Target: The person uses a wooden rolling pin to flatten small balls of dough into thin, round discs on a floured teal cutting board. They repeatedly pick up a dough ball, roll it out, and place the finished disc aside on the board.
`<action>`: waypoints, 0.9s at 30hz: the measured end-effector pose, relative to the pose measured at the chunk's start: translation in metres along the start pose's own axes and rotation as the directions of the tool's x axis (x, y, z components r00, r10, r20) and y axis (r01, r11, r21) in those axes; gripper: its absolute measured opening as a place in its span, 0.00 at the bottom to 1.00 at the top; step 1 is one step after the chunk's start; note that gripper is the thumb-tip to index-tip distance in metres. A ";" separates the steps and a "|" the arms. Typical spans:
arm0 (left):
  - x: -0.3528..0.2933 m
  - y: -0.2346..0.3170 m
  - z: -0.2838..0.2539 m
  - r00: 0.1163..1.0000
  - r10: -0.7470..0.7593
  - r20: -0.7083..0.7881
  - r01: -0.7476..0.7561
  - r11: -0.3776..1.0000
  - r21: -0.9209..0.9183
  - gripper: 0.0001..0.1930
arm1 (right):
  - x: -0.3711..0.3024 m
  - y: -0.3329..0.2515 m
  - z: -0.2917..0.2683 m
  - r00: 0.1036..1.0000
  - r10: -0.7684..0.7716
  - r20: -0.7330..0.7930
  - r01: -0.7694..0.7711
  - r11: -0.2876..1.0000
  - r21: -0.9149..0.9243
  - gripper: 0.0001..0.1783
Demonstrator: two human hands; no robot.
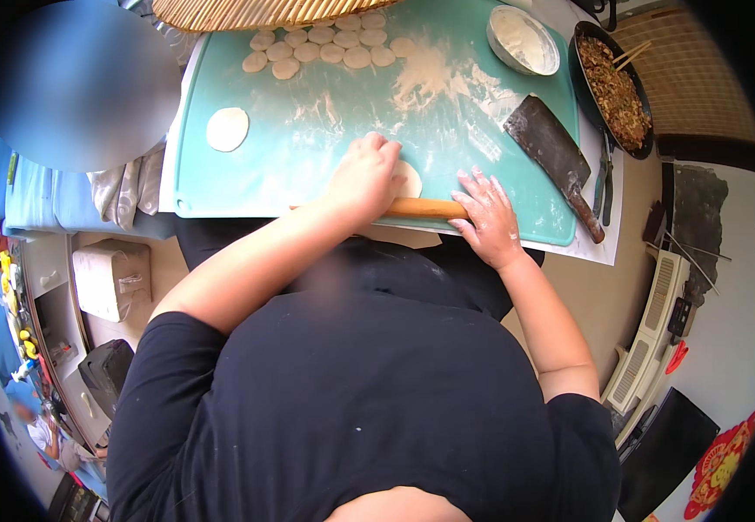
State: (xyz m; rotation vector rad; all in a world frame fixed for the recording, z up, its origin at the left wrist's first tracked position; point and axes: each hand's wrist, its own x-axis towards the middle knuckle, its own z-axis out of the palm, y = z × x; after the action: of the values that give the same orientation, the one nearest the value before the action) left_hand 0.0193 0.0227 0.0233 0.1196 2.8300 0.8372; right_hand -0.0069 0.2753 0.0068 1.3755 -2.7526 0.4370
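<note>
My left hand [367,180] has its fingers curled down onto the far-left edge of a round dough wrapper [410,180], gripping it and hiding part of it. Just below the wrapper lies a wooden rolling pin [425,208] near the front edge of the green board [299,187]. Flour-dusted, my right hand [488,217] rests its palm on the pin's right end with fingers stretched out past it. One finished-looking flat wrapper [227,130] lies alone at the board's left. Small flattened dough discs [321,36] sit in rows at the far side.
A cleaver [548,139] lies on the board's right side, below a bowl of flour [523,40]. Beyond the right edge stand a black pan of minced filling [611,91] with chopsticks [634,55]. A woven straw tray [247,12] overhangs the far edge.
</note>
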 end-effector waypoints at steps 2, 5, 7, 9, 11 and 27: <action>0.012 0.002 -0.004 0.999 -0.044 -0.027 0.045 0.999 0.019 0.15 | 0.000 0.002 0.002 0.993 -0.035 -0.114 0.039 0.999 0.031 0.22; 0.019 0.003 -0.021 0.957 -0.169 0.234 0.193 0.978 -0.081 0.13 | 0.002 -0.003 0.000 0.972 -0.043 -0.229 0.058 0.997 0.058 0.19; 0.008 -0.011 -0.007 0.998 -0.058 0.028 0.061 0.994 -0.096 0.11 | 0.008 -0.006 -0.002 0.958 -0.061 -0.280 0.082 0.994 0.066 0.19; -0.002 -0.016 -0.005 0.998 -0.023 -0.065 0.015 0.993 -0.115 0.10 | 0.011 -0.005 0.002 0.953 -0.084 -0.293 0.109 0.991 0.072 0.20; -0.008 -0.017 -0.009 0.996 -0.075 -0.051 0.065 0.983 -0.169 0.11 | 0.015 -0.004 0.005 0.948 -0.115 -0.295 0.143 0.987 0.076 0.20; -0.033 -0.143 -0.089 0.834 -0.162 -0.527 0.200 0.980 0.014 0.12 | 0.017 -0.006 0.011 0.941 -0.110 -0.320 0.132 0.990 0.047 0.22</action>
State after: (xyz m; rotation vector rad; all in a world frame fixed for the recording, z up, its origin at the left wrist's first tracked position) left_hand 0.0308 -0.1486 0.0234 -0.4337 3.3011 0.8301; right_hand -0.0108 0.2558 0.0001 1.3433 -2.4028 0.6833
